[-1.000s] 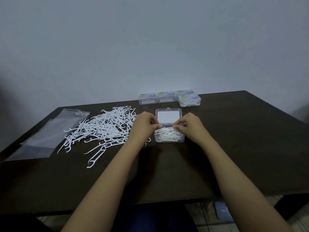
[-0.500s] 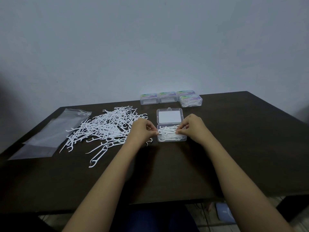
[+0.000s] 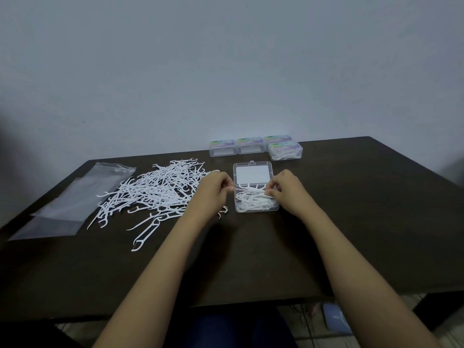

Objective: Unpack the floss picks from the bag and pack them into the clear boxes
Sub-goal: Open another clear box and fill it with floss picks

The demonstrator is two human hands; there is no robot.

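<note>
An open clear box (image 3: 256,208) lies on the dark table (image 3: 376,209), its lid (image 3: 253,174) folded back, with white floss picks inside. My left hand (image 3: 213,190) and my right hand (image 3: 288,189) sit at the box's two sides, fingers curled, pinching the ends of floss picks (image 3: 251,190) just above the box. A big loose pile of floss picks (image 3: 155,192) spreads to the left. The empty clear bag (image 3: 75,202) lies flat at the far left.
Several closed clear boxes (image 3: 248,145) with coloured labels stand in a row at the table's back edge; the front right one (image 3: 285,150) holds picks. A few stray picks (image 3: 147,232) lie toward the front. The wall is right behind the table.
Both hands have stayed at the box's sides, shifting slightly as they handle the picks over it. The box and pile have not moved.
</note>
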